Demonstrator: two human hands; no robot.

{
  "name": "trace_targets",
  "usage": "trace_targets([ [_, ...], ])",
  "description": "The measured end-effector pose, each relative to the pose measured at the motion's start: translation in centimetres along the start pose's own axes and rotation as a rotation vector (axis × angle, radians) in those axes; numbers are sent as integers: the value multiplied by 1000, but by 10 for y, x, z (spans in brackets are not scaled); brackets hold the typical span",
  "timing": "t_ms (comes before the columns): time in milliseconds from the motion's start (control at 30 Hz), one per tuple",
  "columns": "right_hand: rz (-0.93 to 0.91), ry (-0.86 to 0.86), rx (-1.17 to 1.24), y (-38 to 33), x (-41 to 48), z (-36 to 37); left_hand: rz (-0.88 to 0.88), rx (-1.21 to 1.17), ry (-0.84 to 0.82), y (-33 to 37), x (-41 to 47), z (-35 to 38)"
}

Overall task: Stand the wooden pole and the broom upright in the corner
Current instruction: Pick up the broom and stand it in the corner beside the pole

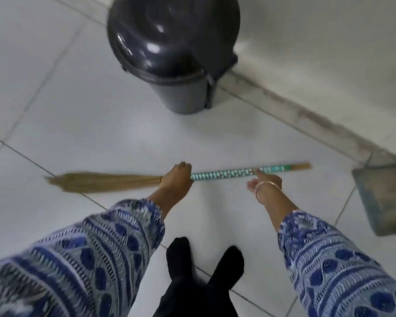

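Both arms stretched out forward and down, hands at the broom [181,177]

Left hand [176,177] is fisted tight around the broom where bristles meet handle, knuckles up. Right hand [264,181] sits further along the handle, fingers loose and spread, just an extended fingertip touching it, bangle on the wrist.

**Broom held level above the tiles**

You have the broom [176,177] lying almost horizontal. Your left hand [176,179] wraps it where the straw head meets the handle. Left of that grip, tan bristles fan outward, blurred. Right of it runs the green-and-silver patterned handle, ending in a bare tan tip; your right hand [264,181] sits open against it, short of the tip. No wooden pole shows.
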State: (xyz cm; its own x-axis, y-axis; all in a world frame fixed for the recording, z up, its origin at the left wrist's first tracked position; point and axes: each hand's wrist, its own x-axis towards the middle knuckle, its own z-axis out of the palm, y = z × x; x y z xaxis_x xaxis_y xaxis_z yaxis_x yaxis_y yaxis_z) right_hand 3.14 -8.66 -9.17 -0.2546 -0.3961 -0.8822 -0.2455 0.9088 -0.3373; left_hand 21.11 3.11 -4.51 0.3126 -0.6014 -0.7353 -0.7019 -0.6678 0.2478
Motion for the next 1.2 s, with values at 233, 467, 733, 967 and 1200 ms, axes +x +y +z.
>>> trace_targets([
  [233,-13,-58,42,41,124,44,107,148,-2,-7,102,94],
  [467,7,192,98,40,138,51,191,260,79,-16,115,111],
  [733,-76,184,164,-10,48,19,208,283,76,19,51,44],
  [967,-289,128,199,-141,-138,-64,277,200,162,104,-67,-97],
  [1200,-604,215,217,-232,-367,-192,418,80,278,215,-231,-219],
])
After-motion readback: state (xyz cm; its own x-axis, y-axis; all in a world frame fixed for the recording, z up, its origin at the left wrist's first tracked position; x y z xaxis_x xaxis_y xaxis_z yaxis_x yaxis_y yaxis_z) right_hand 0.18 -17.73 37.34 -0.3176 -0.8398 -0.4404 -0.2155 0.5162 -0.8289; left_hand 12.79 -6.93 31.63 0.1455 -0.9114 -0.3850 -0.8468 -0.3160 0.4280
